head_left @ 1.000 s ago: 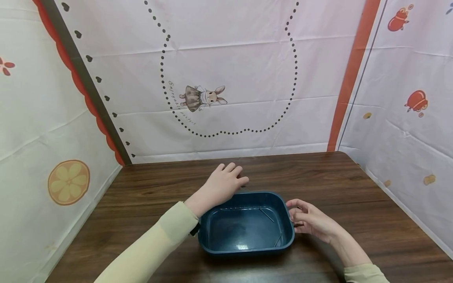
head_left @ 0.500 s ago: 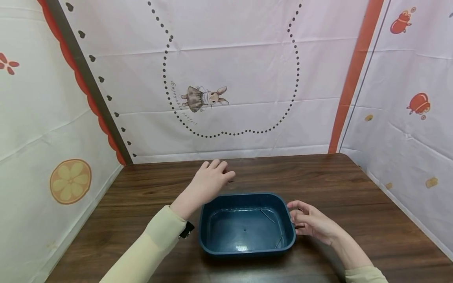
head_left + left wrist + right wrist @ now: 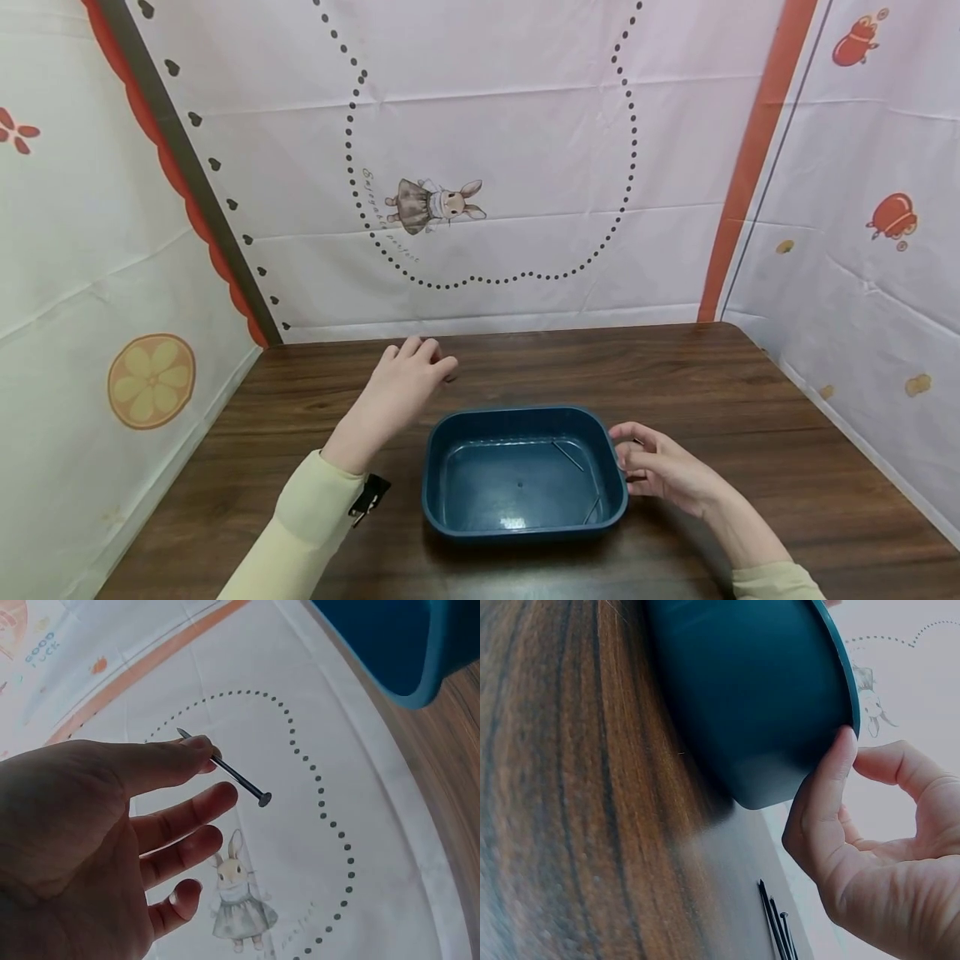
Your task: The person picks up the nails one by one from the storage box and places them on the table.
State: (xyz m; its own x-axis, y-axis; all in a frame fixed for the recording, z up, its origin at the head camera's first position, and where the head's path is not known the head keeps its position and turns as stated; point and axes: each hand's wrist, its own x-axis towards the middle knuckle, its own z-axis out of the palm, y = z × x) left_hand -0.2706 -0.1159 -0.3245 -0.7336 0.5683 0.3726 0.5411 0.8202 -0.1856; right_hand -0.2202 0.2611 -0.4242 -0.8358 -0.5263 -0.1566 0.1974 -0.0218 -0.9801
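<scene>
Between thumb and index finger, my left hand (image 3: 397, 387) pinches a metal nail (image 3: 241, 779), with its round head sticking out past the fingertips. The other fingers are apart and bent. This hand is raised up and left of a dark blue plastic tray (image 3: 525, 532), not touching it. At the tray's right side, my right hand (image 3: 667, 471) holds the rim with curved fingers, the tips at the edge in the right wrist view. Two thin dark strips that look like nails (image 3: 567, 456) lie on the tray floor, too small to be sure.
Several dark nails (image 3: 778, 922) lie together near the bottom of the right wrist view. The brown wooden table (image 3: 300, 450) is enclosed by white printed cloth (image 3: 525, 167) at the back and both sides.
My left hand has moved left, from over the tray's back edge to beyond its back left corner. The right hand and the tray have stayed put.
</scene>
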